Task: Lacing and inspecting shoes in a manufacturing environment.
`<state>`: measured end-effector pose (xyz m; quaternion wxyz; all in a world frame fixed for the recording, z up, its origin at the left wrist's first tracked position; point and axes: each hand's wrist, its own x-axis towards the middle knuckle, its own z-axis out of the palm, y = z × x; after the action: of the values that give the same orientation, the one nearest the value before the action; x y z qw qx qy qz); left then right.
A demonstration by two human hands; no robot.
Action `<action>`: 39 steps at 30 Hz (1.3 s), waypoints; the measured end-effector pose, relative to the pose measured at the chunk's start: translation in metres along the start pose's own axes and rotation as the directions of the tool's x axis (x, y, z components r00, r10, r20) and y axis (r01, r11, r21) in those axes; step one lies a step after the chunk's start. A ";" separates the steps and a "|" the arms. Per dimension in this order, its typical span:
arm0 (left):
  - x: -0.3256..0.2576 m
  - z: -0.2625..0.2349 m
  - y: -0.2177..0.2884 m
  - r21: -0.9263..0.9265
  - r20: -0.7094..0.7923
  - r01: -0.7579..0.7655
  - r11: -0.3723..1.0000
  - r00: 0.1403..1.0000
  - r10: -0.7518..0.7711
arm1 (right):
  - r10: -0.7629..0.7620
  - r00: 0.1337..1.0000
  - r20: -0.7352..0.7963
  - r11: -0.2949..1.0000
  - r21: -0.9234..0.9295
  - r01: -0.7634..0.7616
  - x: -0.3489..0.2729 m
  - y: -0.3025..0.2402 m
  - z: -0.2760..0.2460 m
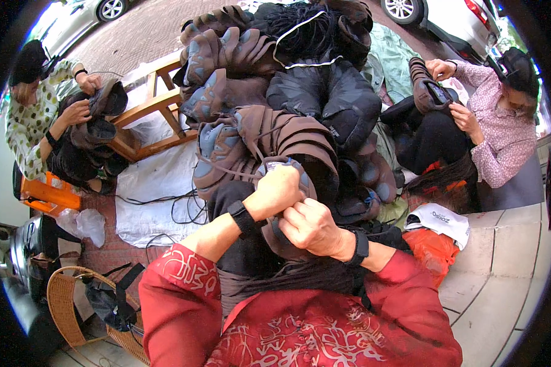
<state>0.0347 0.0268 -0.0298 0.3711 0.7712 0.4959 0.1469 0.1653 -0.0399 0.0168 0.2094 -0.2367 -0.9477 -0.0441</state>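
On my lap lies a brown shoe upper with grey-blue panels, mostly covered by my hands. My left hand is a closed fist over it. A thin brown shoelace loops out to the left and runs in under this hand. My right hand is closed too, its fingers pinched close beside the left fist; what it grips is hidden. Just beyond my hands is a nested row of brown uppers, with another blue-grey and brown upper at its left.
A large pile of brown and black uppers rises ahead, topped by a bundle of black laces. Co-workers sit left and right, each handling a shoe. Around me are a wooden frame, wicker chair and orange bag.
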 end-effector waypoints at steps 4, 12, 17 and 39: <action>-0.019 -0.017 0.010 -0.135 0.096 -0.095 0.986 0.989 0.109 | 0.297 0.952 0.072 0.850 0.434 -0.298 -0.017 0.023 -0.014; -0.098 -0.012 0.031 -0.381 0.113 -0.357 0.853 0.897 0.427 | 0.571 0.593 0.568 0.431 0.407 -0.805 -0.019 0.063 0.022; -0.096 -0.025 0.024 -0.643 -0.123 -0.025 0.765 0.990 -0.071 | 0.332 0.839 0.431 0.359 0.765 -0.535 -0.019 0.028 -0.031; -0.112 -0.106 -0.006 -0.695 -0.210 0.006 0.719 0.955 -0.211 | 0.164 0.978 0.128 0.117 0.982 -0.149 0.028 -0.022 -0.067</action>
<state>-0.0841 -0.0246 0.0539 0.5654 0.5201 0.4973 0.4031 0.1580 -0.0591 0.0893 0.3221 -0.1384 -0.7111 0.6094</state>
